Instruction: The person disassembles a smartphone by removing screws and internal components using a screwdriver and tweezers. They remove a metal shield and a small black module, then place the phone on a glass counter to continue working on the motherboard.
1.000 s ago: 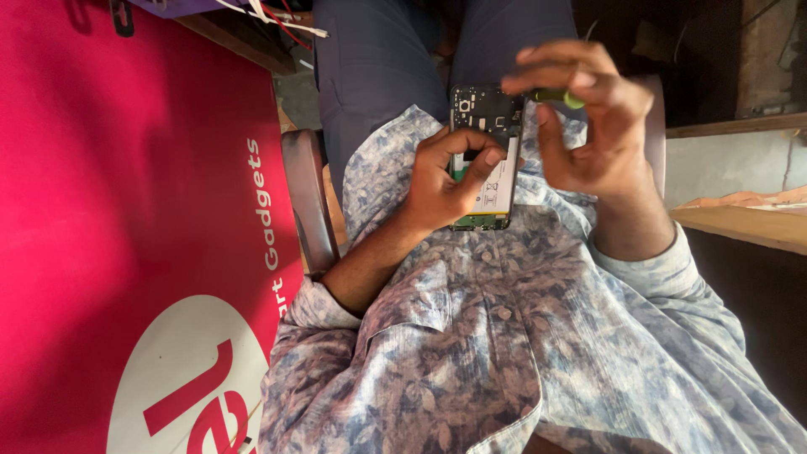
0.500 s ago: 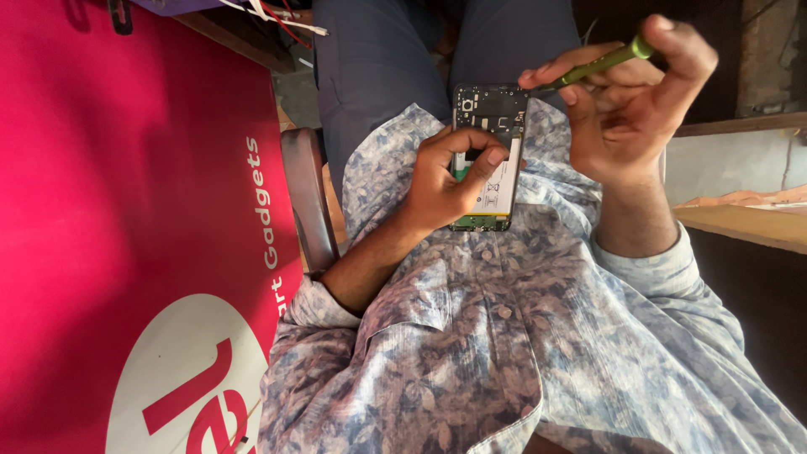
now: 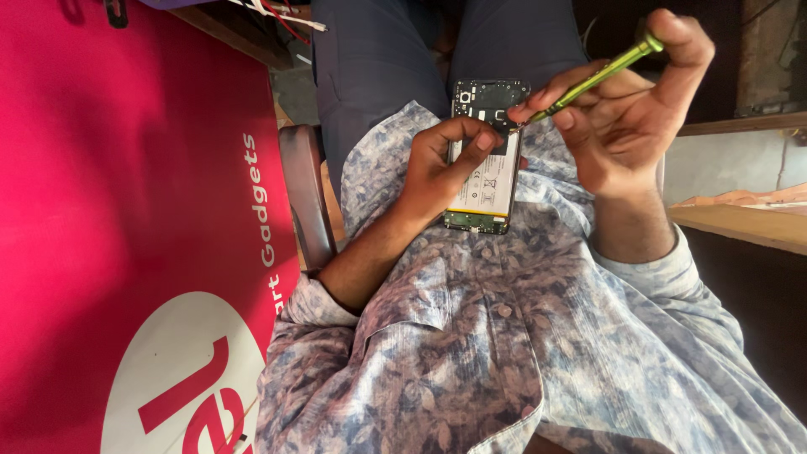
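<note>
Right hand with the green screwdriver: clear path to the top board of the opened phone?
Probably yes. The right hand holds the green screwdriver with its tip already at the top edge of the opened phone; the left hand grips lower, leaving the top board uncovered.

Opened phone, back cover off, battery and board exposed, on the lap; slim green screwdriver, tip at its upper edge.

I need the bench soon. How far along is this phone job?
Done: the opened black smartphone has its back off, white battery exposed. In hand: left hand steadies it; right hand holds the slim green screwdriver at its top board. Left: battery still in, back off.
</note>
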